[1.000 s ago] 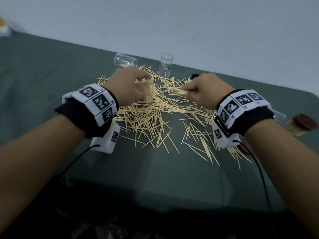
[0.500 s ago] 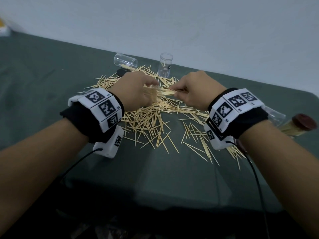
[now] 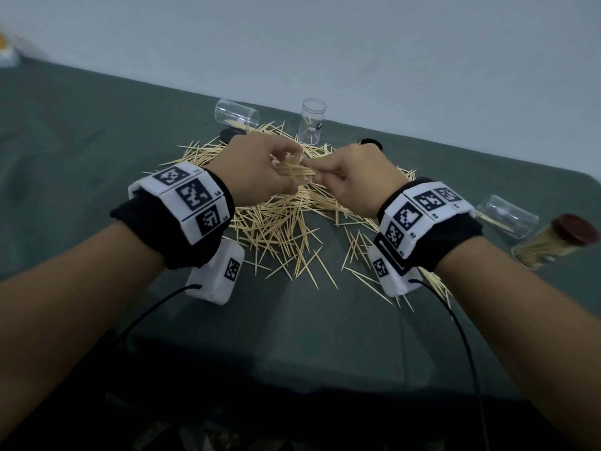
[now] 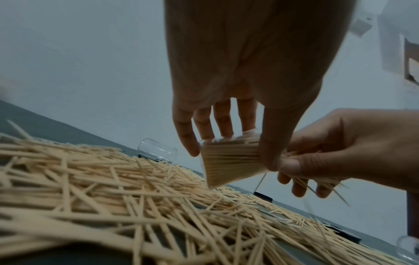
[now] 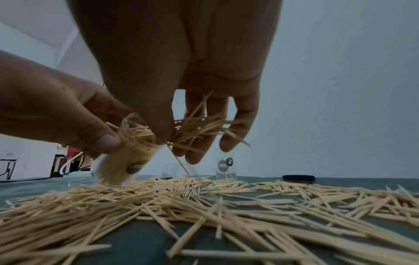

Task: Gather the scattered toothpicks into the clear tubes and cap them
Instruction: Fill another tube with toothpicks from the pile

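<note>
Hands met above the pile of loose toothpicks (image 3: 279,222) that covered the middle of the green table (image 3: 97,125). Our left hand (image 3: 257,170) gripped a clear tube (image 4: 229,161), fingers behind it and thumb across the front; the tube was tilted, bottom low over the pile, and already packed with toothpicks. Our right hand (image 3: 354,177) pinched a small bundle of toothpicks (image 5: 199,125) between thumb and curled fingers and held it at the mouth of the tube, several sticks splaying out past the fingertips. At the far edge of the pile we saw a second clear tube (image 3: 236,114) lying on its side and a third (image 3: 312,125) standing upright with a few sticks inside. Two dark caps lay flat on the table, one (image 3: 229,135) near the lying tube and another (image 3: 370,143) just beyond our right hand. Off to the right, well apart from the pile, an uncapped tube (image 3: 507,216) lay on its side next to a filled tube (image 3: 549,245) with a dark red cap. Both wrists wore black bands with white marker blocks (image 3: 192,196).
</note>
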Demonstrator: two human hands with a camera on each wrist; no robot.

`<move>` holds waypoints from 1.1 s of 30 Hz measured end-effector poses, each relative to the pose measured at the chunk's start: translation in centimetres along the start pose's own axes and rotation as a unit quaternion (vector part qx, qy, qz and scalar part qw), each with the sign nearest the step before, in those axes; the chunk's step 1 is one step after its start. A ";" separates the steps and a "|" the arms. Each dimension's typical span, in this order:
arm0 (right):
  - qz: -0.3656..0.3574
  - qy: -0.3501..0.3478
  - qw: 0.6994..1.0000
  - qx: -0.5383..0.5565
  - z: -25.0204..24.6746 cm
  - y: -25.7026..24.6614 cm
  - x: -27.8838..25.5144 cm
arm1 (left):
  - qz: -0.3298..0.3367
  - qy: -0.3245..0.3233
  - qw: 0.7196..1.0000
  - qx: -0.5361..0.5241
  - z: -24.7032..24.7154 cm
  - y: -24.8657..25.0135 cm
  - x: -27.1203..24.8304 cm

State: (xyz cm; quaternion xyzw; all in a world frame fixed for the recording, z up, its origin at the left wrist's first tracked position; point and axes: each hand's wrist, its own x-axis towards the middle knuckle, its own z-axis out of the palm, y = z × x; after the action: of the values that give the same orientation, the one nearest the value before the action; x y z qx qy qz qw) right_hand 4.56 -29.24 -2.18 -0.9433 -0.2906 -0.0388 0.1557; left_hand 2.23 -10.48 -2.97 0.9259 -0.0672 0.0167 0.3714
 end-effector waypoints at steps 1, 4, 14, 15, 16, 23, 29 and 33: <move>0.007 0.002 1.000 0.005 -0.1 0.0 0.0 | -0.002 0.003 1.000 0.001 0.0 0.0 0.0; 0.026 0.016 0.999 0.020 -0.2 0.0 0.2 | -0.013 0.010 1.000 0.002 0.0 -0.2 0.0; 0.037 0.024 0.998 0.038 -0.3 -0.3 0.2 | -0.009 0.003 1.000 -0.014 -0.1 0.1 -0.2; 0.034 0.021 0.999 0.035 -0.4 -0.3 0.2 | -0.012 0.007 1.000 -0.015 -0.2 0.1 -0.2; 0.031 0.021 0.999 0.034 -0.4 -0.2 0.2 | -0.014 0.009 1.000 -0.013 -0.3 0.1 -0.2; 0.055 0.061 0.994 0.069 -0.3 -0.1 0.3 | 0.002 0.002 1.000 -0.022 -0.1 0.3 -0.2; 0.046 0.054 0.996 0.059 -0.4 0.0 0.5 | -0.001 0.005 1.000 -0.030 -0.3 0.3 -0.2; 0.044 0.045 0.996 0.066 -0.5 0.1 0.5 | -0.010 0.013 1.000 -0.021 -0.6 0.2 -0.2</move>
State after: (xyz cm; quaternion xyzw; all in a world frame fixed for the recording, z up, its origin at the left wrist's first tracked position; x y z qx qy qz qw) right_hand 4.99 -29.20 -1.68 -0.9401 -0.2431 -0.0548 0.2325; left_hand 2.05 -10.14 -2.41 0.9183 -0.0533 0.0235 0.3917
